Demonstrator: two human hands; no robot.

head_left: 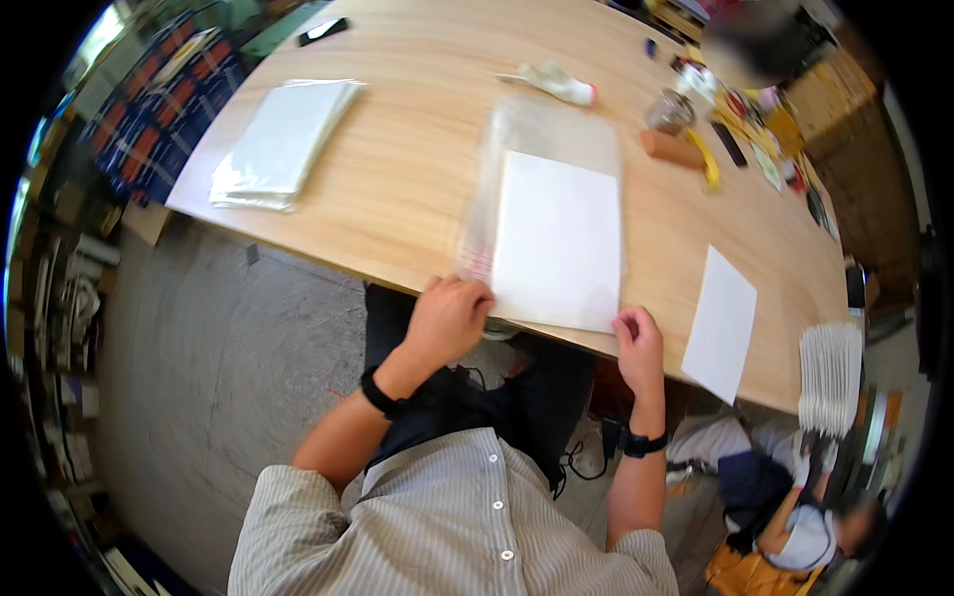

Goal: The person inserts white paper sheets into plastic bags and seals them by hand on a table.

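Note:
A white sheet lies over a stack of clear plastic bags at the table's near edge. At the sheet's lower right corner my right hand is closed, with thumb and fingers pinching that corner. My left hand is closed at the lower left corner, its fingers curled against the edge of the sheet and the bags. What the left fingers grip is hidden. Whether the sheet lies inside the top bag or on it, I cannot tell.
A pile of plastic-wrapped white sheets lies left, beyond it a phone. Right are another white sheet and a white stack. A glove, a brown roll and a glass jar lie farther back. Another person sits lower right.

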